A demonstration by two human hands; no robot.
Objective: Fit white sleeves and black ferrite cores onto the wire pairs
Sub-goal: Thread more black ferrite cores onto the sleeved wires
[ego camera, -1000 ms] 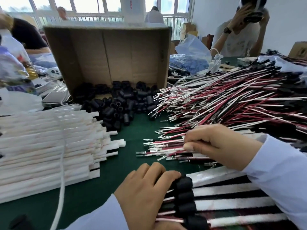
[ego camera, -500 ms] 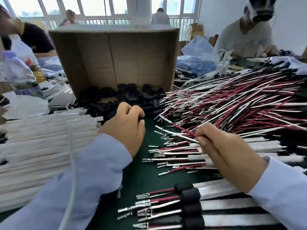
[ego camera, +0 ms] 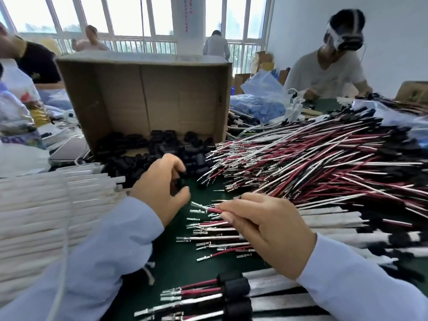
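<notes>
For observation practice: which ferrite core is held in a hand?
The ferrite core pinched by the left hand; others lie in the heap or sit on wire pairs.

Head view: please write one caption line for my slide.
Left hand holds a black ferrite core while right hand pinches a red-and-white wire pair near its terminals.

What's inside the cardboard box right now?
A heap of black cores lies low in the box, spilling through its open front onto the table. Whatever lies beneath them is hidden.
</notes>
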